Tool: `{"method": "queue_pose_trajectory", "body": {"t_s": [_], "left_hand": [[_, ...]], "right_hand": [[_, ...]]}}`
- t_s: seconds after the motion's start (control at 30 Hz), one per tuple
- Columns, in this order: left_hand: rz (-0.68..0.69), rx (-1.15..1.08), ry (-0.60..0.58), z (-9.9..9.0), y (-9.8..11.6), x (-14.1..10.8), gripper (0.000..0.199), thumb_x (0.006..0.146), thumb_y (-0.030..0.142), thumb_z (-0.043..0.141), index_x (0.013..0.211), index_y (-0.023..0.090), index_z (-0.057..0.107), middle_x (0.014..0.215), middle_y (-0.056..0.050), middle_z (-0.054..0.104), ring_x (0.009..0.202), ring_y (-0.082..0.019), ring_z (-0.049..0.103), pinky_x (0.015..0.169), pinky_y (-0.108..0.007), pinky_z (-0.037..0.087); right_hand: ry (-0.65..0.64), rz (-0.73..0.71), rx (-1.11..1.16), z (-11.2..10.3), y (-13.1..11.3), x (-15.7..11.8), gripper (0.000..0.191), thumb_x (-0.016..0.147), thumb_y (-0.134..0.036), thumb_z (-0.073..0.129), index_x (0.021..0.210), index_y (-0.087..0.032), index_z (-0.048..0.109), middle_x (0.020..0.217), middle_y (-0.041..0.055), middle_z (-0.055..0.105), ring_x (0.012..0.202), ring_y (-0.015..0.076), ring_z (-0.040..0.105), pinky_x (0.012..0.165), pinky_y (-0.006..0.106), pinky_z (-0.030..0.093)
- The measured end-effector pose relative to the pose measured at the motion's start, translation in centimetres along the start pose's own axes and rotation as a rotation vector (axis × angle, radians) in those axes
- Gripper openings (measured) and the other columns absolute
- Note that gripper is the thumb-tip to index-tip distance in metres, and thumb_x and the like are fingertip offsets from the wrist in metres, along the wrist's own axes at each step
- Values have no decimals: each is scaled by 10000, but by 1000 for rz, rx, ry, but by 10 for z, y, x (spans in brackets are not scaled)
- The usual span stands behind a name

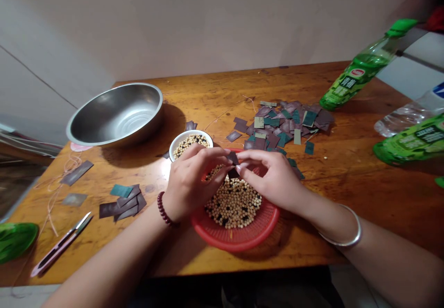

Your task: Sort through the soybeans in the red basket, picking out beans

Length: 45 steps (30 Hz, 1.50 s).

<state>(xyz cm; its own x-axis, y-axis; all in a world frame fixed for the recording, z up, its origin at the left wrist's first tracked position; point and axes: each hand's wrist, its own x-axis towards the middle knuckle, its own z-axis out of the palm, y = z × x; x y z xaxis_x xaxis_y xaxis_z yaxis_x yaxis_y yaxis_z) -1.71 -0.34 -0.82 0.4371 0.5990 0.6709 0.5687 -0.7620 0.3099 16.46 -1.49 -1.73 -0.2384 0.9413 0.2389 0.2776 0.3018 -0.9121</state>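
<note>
Nearest to me are the two forearms of the person, the left forearm point(114, 252) with a dark bead bracelet point(162, 207) at the wrist and the right forearm point(388, 252) with a silver bangle point(357, 234). They lead to the left hand point(194, 174) and the right hand point(274, 174), which meet above the red basket point(231, 244). Both are closed to a narrow pinch, and between their fingertips is a small dark patch point(233, 173). It is over the pale and black beads point(236, 206) in the basket, and part of it is hidden by the fingers, so I cannot tell if it is folded.

I judge that this patch is very light and thin, soft enough to bend but with some stiffness, perhaps a little smooth to the touch. It should not break easily. The best hold seems to be at its edges or corners, with thumb against finger, lightly. The beads look hard and small, and could roll away from a loose grip.

Just behind the left hand stands the white bowl point(171, 147), and farther right on the table point(305, 248) lies a loose pile of patches point(287, 125).
</note>
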Motion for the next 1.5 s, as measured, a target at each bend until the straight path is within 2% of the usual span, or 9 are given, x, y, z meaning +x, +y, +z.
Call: {"method": "queue_pose_trajectory", "body": {"t_s": [0.2,0.47,0.67,0.83,1.03,1.17,1.3,1.5], "left_hand": [[-4,19,-4,0,0,1,349,729,165,662,1035,189,495,824,4,683,788,-112,593,709,-258,502],[-25,40,-15,0,-2,0,348,733,176,663,1038,190,498,807,8,678,756,-113,583,683,-254,490],[-24,39,-36,-1,-2,-1,157,746,188,641,864,181,537,792,-7,641,705,-110,565,633,-244,470],[-14,57,-83,-2,0,-1,87,759,214,624,801,179,557,743,-6,630,667,-109,559,613,-237,460],[-58,64,-6,0,-1,-2,118,756,189,619,779,181,503,771,0,652,705,-122,579,643,-261,475],[-28,50,-70,-1,0,-2,111,756,200,620,770,178,512,758,-7,649,686,-117,570,616,-248,464],[-55,61,-39,-1,0,-2,107,757,174,611,757,181,504,765,-3,654,692,-115,563,622,-245,457],[-38,46,-95,0,-1,-2,91,759,185,612,772,184,522,749,-8,645,668,-112,545,599,-241,447]], "right_hand": [[17,35,22,0,1,0,246,737,-148,577,965,-160,668,836,55,708,711,155,668,635,259,544],[4,65,52,0,1,1,266,736,-150,579,988,-147,663,851,70,706,715,165,667,628,269,548],[-7,54,45,0,-1,1,269,752,-168,569,1003,-149,666,836,67,704,669,147,654,600,256,541],[-14,60,23,-1,-2,0,266,768,-177,555,1008,-156,666,837,61,703,668,141,650,607,251,537],[-4,55,-10,-1,-3,0,263,769,-187,560,1007,-156,666,838,59,703,658,137,645,594,244,533],[-6,49,-12,-1,-2,0,258,776,-188,554,1008,-157,663,844,58,703,668,137,648,604,242,535],[9,52,-12,-1,-2,0,261,776,-192,556,1013,-162,661,848,57,703,676,138,651,610,243,536],[14,60,-4,-1,-3,0,256,775,-194,552,1003,-166,664,857,59,701,687,147,650,623,260,540]]}}
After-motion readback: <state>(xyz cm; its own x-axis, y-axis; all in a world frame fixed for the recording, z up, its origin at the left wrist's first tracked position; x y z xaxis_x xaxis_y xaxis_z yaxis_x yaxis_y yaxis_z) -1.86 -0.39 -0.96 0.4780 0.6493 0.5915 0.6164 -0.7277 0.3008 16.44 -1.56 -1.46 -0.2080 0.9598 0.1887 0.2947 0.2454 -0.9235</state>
